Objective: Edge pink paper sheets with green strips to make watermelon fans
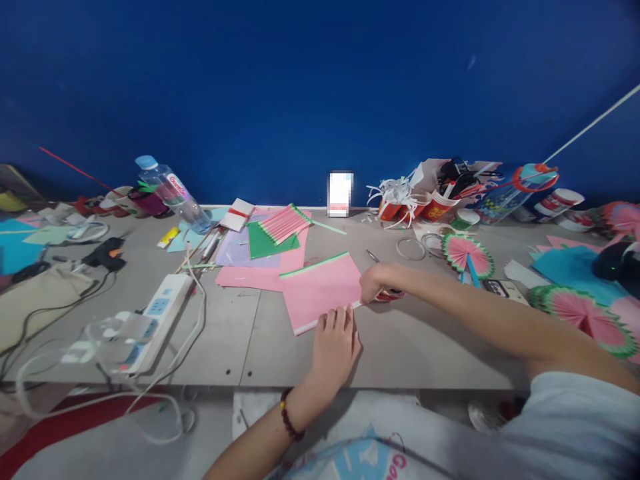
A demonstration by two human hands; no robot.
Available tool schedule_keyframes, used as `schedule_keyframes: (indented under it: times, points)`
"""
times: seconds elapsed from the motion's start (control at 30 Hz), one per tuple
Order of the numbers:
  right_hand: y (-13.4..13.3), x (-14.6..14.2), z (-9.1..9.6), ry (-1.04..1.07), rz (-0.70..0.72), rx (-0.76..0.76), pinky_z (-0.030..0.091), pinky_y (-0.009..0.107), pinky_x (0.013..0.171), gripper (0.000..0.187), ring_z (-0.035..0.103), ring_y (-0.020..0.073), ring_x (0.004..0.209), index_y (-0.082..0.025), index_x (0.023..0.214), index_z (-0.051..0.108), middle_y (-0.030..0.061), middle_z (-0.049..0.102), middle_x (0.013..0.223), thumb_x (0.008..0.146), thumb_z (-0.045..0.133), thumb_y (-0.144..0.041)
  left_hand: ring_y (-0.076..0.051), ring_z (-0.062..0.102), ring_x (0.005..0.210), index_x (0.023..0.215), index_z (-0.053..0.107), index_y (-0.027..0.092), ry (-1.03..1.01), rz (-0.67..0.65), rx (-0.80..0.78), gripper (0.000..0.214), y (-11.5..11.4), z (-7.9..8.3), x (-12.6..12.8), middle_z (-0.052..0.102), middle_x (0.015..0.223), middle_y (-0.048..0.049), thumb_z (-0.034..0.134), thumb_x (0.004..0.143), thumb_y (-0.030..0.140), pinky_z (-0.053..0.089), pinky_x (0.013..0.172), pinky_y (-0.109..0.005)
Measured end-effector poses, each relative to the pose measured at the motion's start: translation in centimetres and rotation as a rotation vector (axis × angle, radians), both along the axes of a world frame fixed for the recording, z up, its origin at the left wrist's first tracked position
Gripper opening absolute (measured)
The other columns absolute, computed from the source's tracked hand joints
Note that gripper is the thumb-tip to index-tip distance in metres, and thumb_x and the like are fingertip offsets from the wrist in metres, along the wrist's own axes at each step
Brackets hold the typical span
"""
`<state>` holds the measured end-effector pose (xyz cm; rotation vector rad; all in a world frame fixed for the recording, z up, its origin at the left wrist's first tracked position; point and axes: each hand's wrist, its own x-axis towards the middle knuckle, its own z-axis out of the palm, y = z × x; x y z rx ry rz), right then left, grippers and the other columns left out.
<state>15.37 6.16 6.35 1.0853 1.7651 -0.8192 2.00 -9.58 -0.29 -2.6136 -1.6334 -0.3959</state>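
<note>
A pink paper sheet (320, 290) with a green strip along its far edge lies on the grey table (240, 347). My left hand (336, 343) rests flat on the sheet's near edge, fingers stretched out. My right hand (374, 283) is closed at the sheet's right edge, and something red (391, 295) shows under it; I cannot make out what it is. A small pair of scissors (373, 256) lies just behind that hand.
Pleated pink paper (284, 223) and coloured sheets lie behind. A water bottle (173, 193), glue gun (105, 255) and power strip (150, 320) with cables sit at left. Paper cups (435, 207), rings and pink paper fans (467, 255) crowd the right.
</note>
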Motion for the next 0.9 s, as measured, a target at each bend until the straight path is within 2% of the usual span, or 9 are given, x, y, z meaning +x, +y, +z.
schedule_keyframes:
  times: [0.1,0.27,0.57,0.73,0.83,0.9]
  points:
    - [0.0,-0.7,0.1,-0.212,0.025,-0.044,0.046,0.044,0.069,0.036,0.061,0.0288,0.06,-0.009,0.053,0.066,0.0144,0.062,0.056,0.077,0.056,-0.035,-0.027,0.05,0.103,0.135,0.047,0.01,0.004,0.0,0.003,0.049,0.0,0.0,0.0,0.057,0.116,-0.0122,0.05,0.088,0.023,0.044,0.089,-0.045]
    - [0.1,-1.1,-0.1,-0.21,0.066,-0.03,0.046,0.044,0.072,0.036,0.061,0.0266,0.06,-0.011,0.055,0.067,0.0095,0.059,0.051,0.076,0.057,-0.039,-0.027,0.05,0.103,0.135,0.047,0.01,-0.002,0.001,-0.012,0.049,0.0,0.1,0.0,0.057,0.118,-0.0117,0.051,0.087,0.023,0.044,0.089,-0.044]
    - [-0.2,-1.5,0.3,-0.318,0.106,0.084,0.045,0.042,0.077,0.038,0.062,0.0278,0.07,-0.016,0.056,0.065,0.009,0.062,0.056,0.077,0.057,-0.047,-0.026,0.05,0.102,0.135,0.047,0.01,0.004,-0.005,-0.014,0.05,0.0,0.3,-0.1,0.056,0.117,-0.0116,0.051,0.087,0.023,0.044,0.089,-0.043]
    - [-0.3,-1.2,0.1,-0.271,0.02,0.238,0.044,0.04,0.081,0.031,0.062,0.0277,0.078,-0.019,0.056,0.063,0.0049,0.059,0.058,0.069,0.069,-0.046,-0.026,0.052,0.103,0.135,0.048,0.011,0.004,-0.004,-0.006,0.05,0.0,0.2,-0.3,0.057,0.116,-0.0113,0.052,0.087,0.023,0.045,0.09,-0.042]
    - [-0.4,-1.0,0.0,-0.246,-0.055,0.259,0.043,0.041,0.082,0.03,0.062,0.0278,0.077,-0.018,0.055,0.062,0.0046,0.058,0.057,0.066,0.073,-0.044,-0.027,0.052,0.108,0.135,0.048,0.009,0.01,0.011,0.011,0.05,-0.1,0.1,0.1,0.058,0.122,-0.0127,0.05,0.088,0.025,0.044,0.094,-0.045]
    - [-0.4,-1.0,-0.1,-0.245,-0.053,0.252,0.043,0.04,0.081,0.031,0.061,0.0272,0.076,-0.018,0.055,0.061,0.0047,0.058,0.057,0.068,0.072,-0.044,-0.028,0.051,0.113,0.136,0.047,0.006,0.005,0.025,0.03,0.051,-0.2,-0.2,0.6,0.057,0.126,-0.0144,0.047,0.089,0.025,0.041,0.099,-0.047]
